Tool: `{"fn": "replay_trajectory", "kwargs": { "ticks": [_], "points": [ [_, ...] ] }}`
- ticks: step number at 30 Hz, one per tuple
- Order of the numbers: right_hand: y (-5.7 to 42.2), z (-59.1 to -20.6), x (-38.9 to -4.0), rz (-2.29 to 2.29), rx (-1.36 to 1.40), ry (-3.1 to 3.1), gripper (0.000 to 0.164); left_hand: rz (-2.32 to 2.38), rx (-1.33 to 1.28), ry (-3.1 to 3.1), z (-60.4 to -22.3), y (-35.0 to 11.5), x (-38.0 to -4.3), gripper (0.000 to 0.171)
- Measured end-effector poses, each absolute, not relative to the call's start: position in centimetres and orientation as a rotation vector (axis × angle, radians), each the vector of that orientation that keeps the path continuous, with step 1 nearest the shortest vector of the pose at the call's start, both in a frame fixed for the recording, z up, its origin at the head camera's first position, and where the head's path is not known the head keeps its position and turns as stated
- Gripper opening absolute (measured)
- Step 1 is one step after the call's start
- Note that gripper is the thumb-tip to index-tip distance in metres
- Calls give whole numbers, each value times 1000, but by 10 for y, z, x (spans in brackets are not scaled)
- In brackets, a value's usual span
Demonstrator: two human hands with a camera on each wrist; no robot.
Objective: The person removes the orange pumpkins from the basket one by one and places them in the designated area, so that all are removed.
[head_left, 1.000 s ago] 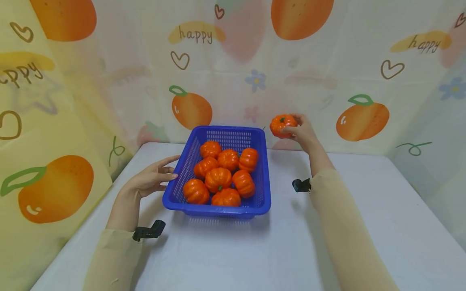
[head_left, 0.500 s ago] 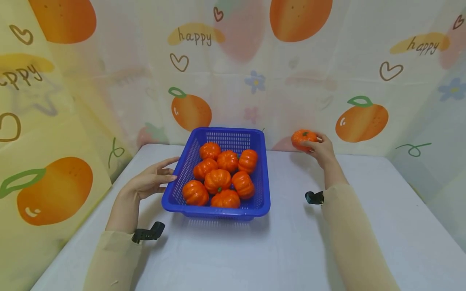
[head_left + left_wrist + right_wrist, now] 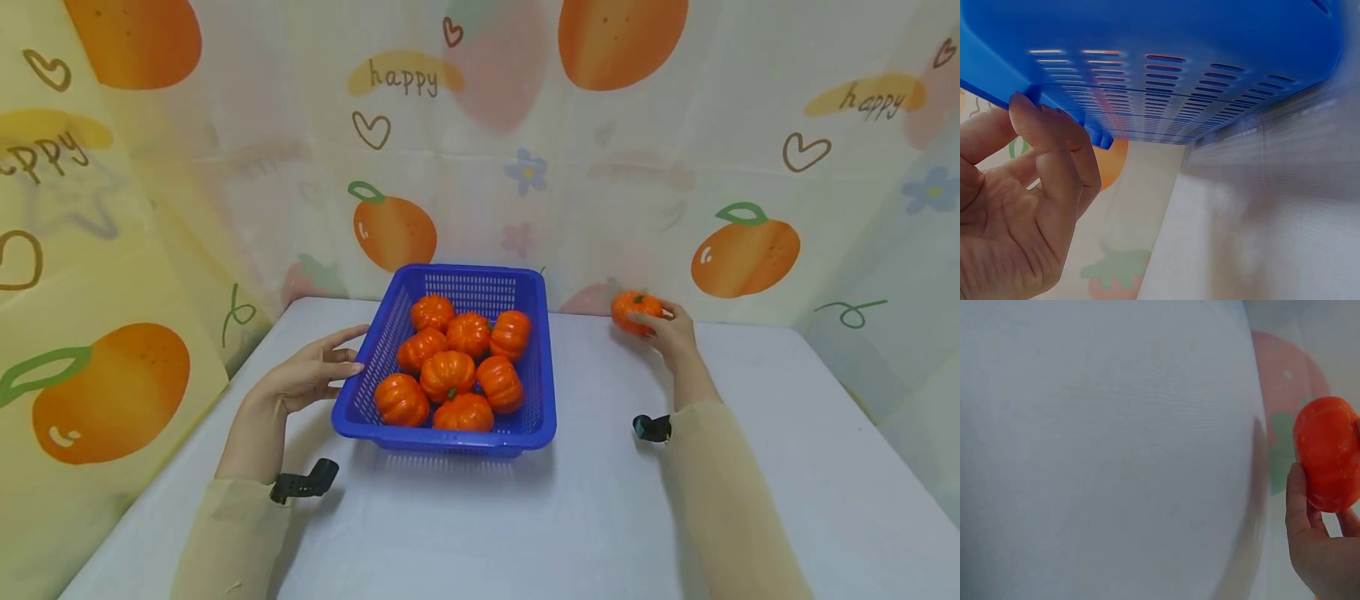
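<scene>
A small orange toy pumpkin [image 3: 636, 312] with a green stem is held between the thumb and fingers of my right hand [image 3: 675, 333], at the back right of the table. In the right wrist view the pumpkin [image 3: 1329, 453] shows at the right edge, with a shadow on the cloth beside it. My left hand [image 3: 311, 371] holds the left rim of a blue plastic basket [image 3: 546, 375]. From the left wrist, bent fingers [image 3: 1047, 147] meet the underside of the rim, below which runs the slotted wall. Several more orange pumpkins [image 3: 448, 375] lie inside the basket.
The basket stands on a white-covered table [image 3: 450, 533], left of the middle. Behind it hangs a printed cloth backdrop [image 3: 480, 208] with oranges, hearts and lettering, and more cloth closes off the sides. A dark wrist camera [image 3: 303, 482] sticks out from the left cuff.
My right hand has carried the pumpkin to the right and down, away from the basket toward the table's back edge. The left hand and the basket stay in place.
</scene>
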State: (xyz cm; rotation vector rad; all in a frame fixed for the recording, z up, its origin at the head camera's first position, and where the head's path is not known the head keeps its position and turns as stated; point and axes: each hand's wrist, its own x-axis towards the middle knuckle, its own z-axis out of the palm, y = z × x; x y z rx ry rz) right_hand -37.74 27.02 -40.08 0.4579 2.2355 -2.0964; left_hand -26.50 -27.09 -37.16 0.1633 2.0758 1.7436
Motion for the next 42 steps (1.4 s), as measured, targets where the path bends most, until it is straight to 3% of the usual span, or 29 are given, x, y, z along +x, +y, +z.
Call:
{"fn": "replay_trajectory", "kwargs": {
  "ticks": [18,42],
  "points": [
    [269,-420,-369,-1798,341,2491,82,1726,140,2101,-369,-269,-263,78],
    [275,-407,-372,-1655,348,2509,93,1704,141,2112,-370,-270,-265,78]
  ]
}}
